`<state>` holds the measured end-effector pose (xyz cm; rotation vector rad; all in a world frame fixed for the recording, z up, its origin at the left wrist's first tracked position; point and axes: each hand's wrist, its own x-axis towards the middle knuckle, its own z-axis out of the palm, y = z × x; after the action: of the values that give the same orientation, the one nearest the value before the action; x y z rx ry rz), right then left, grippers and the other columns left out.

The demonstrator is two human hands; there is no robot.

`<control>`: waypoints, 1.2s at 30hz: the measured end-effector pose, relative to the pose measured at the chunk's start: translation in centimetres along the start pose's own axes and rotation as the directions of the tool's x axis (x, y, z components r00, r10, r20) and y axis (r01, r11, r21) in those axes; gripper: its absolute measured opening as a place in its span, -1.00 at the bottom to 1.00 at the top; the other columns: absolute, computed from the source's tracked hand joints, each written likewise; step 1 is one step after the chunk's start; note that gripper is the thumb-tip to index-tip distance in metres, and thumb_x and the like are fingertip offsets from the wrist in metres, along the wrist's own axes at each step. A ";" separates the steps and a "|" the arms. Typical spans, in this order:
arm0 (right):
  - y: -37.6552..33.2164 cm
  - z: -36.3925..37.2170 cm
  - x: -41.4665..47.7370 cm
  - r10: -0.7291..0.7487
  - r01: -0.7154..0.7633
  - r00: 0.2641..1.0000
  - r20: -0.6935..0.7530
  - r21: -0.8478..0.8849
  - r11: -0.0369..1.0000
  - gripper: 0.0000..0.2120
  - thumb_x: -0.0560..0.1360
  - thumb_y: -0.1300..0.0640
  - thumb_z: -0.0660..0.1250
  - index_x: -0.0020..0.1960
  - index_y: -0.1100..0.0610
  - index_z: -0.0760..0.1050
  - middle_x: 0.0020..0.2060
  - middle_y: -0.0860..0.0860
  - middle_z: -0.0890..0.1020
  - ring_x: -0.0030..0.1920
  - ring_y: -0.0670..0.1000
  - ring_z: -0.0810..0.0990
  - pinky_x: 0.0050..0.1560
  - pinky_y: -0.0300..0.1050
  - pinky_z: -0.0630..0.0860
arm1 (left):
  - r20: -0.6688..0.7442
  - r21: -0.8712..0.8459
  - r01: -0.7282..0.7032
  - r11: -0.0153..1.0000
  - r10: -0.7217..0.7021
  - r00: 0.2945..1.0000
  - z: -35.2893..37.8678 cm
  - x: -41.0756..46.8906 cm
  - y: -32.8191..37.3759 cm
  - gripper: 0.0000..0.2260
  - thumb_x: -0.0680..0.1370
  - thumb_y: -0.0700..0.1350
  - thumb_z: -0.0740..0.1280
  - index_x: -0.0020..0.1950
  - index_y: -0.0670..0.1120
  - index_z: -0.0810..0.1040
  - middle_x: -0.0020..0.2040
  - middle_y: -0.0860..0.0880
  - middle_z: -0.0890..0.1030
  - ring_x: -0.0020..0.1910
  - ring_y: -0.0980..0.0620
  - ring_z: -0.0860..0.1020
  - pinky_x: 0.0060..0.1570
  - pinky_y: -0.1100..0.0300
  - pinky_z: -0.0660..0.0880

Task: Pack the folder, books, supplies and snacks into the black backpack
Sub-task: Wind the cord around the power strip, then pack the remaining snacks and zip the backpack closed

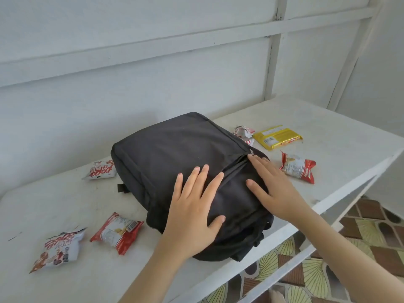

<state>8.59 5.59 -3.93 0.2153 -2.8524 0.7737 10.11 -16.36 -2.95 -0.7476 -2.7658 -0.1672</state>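
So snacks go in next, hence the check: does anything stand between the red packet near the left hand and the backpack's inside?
Nothing lies on the table between the red packet and the black backpack. But the backpack lies flat with no opening showing, and the left hand and right hand rest flat on it.

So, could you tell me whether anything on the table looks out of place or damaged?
The white-and-red wrapper beside the yellow packet looks crumpled, perhaps torn, unlike the plump red packet nearby. No spill shows. The left hand and right hand lie flat on the black backpack.
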 end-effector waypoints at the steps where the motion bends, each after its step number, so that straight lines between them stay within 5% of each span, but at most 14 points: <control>1: 0.0 0.1 0.0 0.004 -0.004 1.000 -0.007 0.008 1.000 -0.36 0.48 -0.30 -0.07 0.52 -0.14 -0.01 0.50 -0.13 0.14 0.51 -0.05 0.06 0.49 -0.01 0.05 | -0.025 -0.009 -0.002 1.000 0.002 1.000 0.0 0.0 0.0 -0.26 0.34 0.25 0.38 0.45 0.07 0.24 0.44 -0.05 0.35 0.41 -0.09 0.32 0.37 -0.08 0.07; 6: 1.3 -1.1 1.0 0.062 0.001 0.988 -0.144 0.398 0.917 -0.61 0.61 -0.01 0.13 0.42 -0.04 0.31 0.29 -0.14 0.47 0.30 -0.15 0.38 0.34 -0.15 0.31 | -0.107 -0.255 0.027 0.967 -0.056 0.993 -2.5 2.7 0.0 -0.43 0.41 0.26 0.23 0.39 0.13 0.33 0.25 0.19 0.48 0.25 0.15 0.38 0.26 0.22 0.18; 8: 2.9 -2.0 2.2 0.128 -0.052 0.978 -0.162 0.408 0.911 -0.67 0.60 0.09 0.16 0.36 0.02 0.40 0.21 -0.13 0.50 0.22 -0.16 0.41 0.25 -0.23 0.31 | -0.088 -0.370 0.094 0.924 -0.135 0.987 -3.2 5.4 0.1 -0.53 0.47 0.20 0.26 0.35 0.14 0.38 0.16 0.20 0.54 0.15 0.17 0.42 0.15 0.27 0.25; 11: 6.9 -3.5 4.5 0.200 -0.204 0.964 -0.173 -0.001 0.979 -0.59 0.55 -0.01 0.23 0.38 0.03 0.37 0.30 0.02 0.48 0.30 0.06 0.39 0.28 -0.06 0.26 | -0.052 -0.414 0.127 0.901 -0.163 0.985 -3.2 10.0 0.5 -0.65 0.52 0.08 0.27 0.30 0.12 0.44 0.10 0.18 0.56 0.12 0.15 0.44 0.08 0.28 0.30; 13: 9.4 -4.4 5.2 0.325 -0.309 0.946 0.005 -0.300 0.903 -0.39 0.49 -0.18 0.23 0.47 -0.03 0.18 0.39 0.09 0.35 0.40 0.15 0.26 0.38 0.14 0.11 | -0.038 -0.413 0.092 0.906 -0.119 0.992 -3.0 13.1 1.4 -0.70 0.53 0.05 0.27 0.26 0.12 0.48 0.06 0.17 0.58 0.11 0.15 0.45 0.08 0.27 0.32; 15: 11.2 -4.7 5.4 0.365 -0.287 0.919 0.147 -0.384 0.878 -0.31 0.46 -0.24 0.23 0.49 -0.06 0.08 0.37 0.05 0.35 0.41 0.12 0.26 0.41 0.25 -0.03 | -0.002 -0.403 0.080 0.912 -0.089 0.996 -2.6 16.2 2.6 -0.72 0.53 0.03 0.28 0.24 0.09 0.50 0.04 0.15 0.59 0.09 0.12 0.46 0.06 0.25 0.34; 18: 13.4 -5.0 5.3 0.233 -0.220 0.972 0.037 -0.223 0.950 -0.43 0.46 -0.11 0.30 0.40 0.01 0.21 0.11 -0.01 0.56 0.21 0.06 0.50 0.36 0.10 0.17 | 0.088 -0.287 0.105 0.952 -0.083 0.993 -0.8 21.1 3.7 -0.70 0.53 0.02 0.28 0.25 0.03 0.50 0.09 0.05 0.60 0.07 0.02 0.50 0.06 0.15 0.41; 20: 14.0 -5.5 5.5 0.218 -0.215 0.966 -0.138 0.033 0.976 -0.53 0.44 -0.04 0.37 0.25 0.07 0.29 -0.19 -0.02 0.62 -0.13 0.07 0.61 -0.01 -0.04 0.44 | 0.198 -0.160 0.138 0.977 -0.105 0.974 1.1 24.2 4.1 -0.67 0.51 0.04 0.27 0.26 0.00 0.45 0.13 0.00 0.58 0.09 -0.04 0.50 0.03 0.11 0.42; 22: 14.2 -6.0 5.8 0.296 -0.235 0.936 -0.192 0.288 0.928 -0.60 0.43 -0.02 0.41 0.14 0.06 0.31 -0.34 -0.05 0.60 -0.33 -0.05 0.59 -0.28 -0.15 0.47 | 0.310 -0.028 0.178 0.984 -0.161 0.937 3.1 26.7 4.3 -0.60 0.49 0.09 0.28 0.27 -0.03 0.39 0.15 -0.03 0.56 0.11 -0.08 0.50 0.01 0.10 0.40; 26: 14.9 -6.1 6.7 0.282 -0.175 0.949 -0.138 0.513 0.840 -0.65 0.43 0.04 0.43 0.13 0.00 0.34 -0.20 -0.08 0.62 -0.32 -0.16 0.57 -0.33 -0.32 0.46 | 0.501 0.253 0.242 0.937 -0.341 0.796 6.9 29.5 4.6 -0.32 0.41 0.33 0.27 0.41 0.00 0.24 0.26 0.00 0.48 0.24 -0.09 0.44 0.21 0.00 0.29; 29: 15.8 -5.9 7.3 0.232 -0.101 0.962 -0.145 0.601 0.793 -0.65 0.44 0.08 0.43 0.16 0.01 0.39 -0.10 -0.08 0.62 -0.22 -0.19 0.57 -0.28 -0.41 0.45 | 0.430 0.314 0.244 0.918 -0.367 0.825 8.9 29.5 4.5 -0.32 0.41 0.26 0.29 0.40 -0.07 0.21 0.17 0.01 0.51 0.15 -0.06 0.48 0.14 0.05 0.31; 33: 16.7 -6.1 8.2 0.220 -0.019 0.951 -0.216 0.673 0.739 -0.63 0.42 0.01 0.46 0.18 -0.01 0.48 -0.06 -0.07 0.63 -0.10 -0.06 0.59 -0.21 -0.39 0.48 | 0.257 -0.055 0.417 0.907 -0.390 0.884 7.7 29.2 4.1 -0.59 0.51 0.06 0.25 0.25 -0.13 0.29 -0.05 -0.03 0.52 -0.09 -0.03 0.52 -0.23 0.17 0.34; 34: 16.8 -6.2 8.5 0.208 0.000 0.954 -0.218 0.693 0.721 -0.64 0.41 -0.01 0.45 0.18 -0.03 0.50 -0.06 -0.06 0.63 -0.09 -0.02 0.60 -0.22 -0.39 0.49 | 0.268 -0.243 0.461 0.853 -0.398 0.877 6.7 29.0 4.1 -0.63 0.50 0.06 0.29 0.20 -0.09 0.31 -0.09 -0.02 0.52 -0.15 0.00 0.52 -0.28 0.17 0.37; 36: 16.6 -6.5 9.1 0.178 0.037 0.958 -0.223 0.718 0.695 -0.67 0.43 -0.02 0.44 0.18 -0.07 0.51 -0.03 -0.04 0.63 -0.05 0.00 0.60 -0.20 -0.37 0.51 | 0.268 -0.661 0.472 0.584 -0.404 0.875 4.0 28.3 4.6 -0.70 0.49 0.01 0.36 0.14 0.00 0.35 -0.06 -0.07 0.57 -0.17 0.05 0.56 -0.22 0.21 0.45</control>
<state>-2.44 22.23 -4.56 0.0773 -2.1582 1.7631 -11.94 1.75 1.56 -0.1560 -2.8796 -1.4137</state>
